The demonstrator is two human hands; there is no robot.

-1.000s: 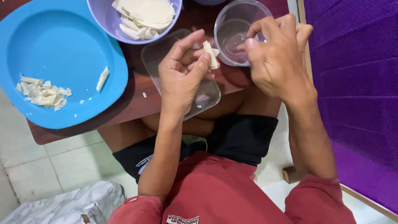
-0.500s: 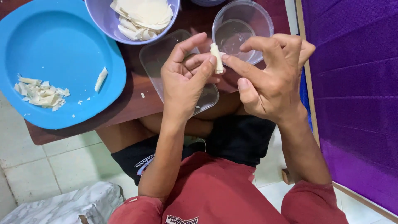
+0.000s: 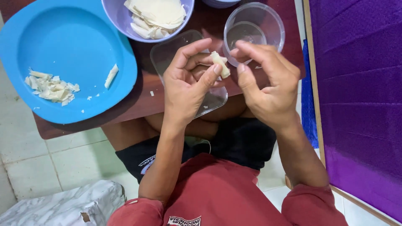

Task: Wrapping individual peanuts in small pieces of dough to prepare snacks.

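Head view, looking down. At centre frame, the left hand (image 3: 186, 86) pinches a small, pale, rolled dough-skin tube (image 3: 220, 64) between thumb and curled fingers, closed on its lower part; the roll tilts toward the upper left. The right hand (image 3: 268, 81) is just to its right, fingers loosely bent and part-open, the thumb and forefinger tips touching or nearly touching the roll; which of the two cannot be told. Beneath both hands lies a clear rectangular plastic lid (image 3: 167, 52) on a dark red-brown table (image 3: 138, 104). A clear round plastic tub (image 3: 274, 27) stands at upper right; a lilac bowl (image 3: 115, 12) of pale wrapper sheets (image 3: 157, 14) at top centre; a blue plastic plate (image 3: 63, 46) with pale scraps (image 3: 51, 87) at upper left.
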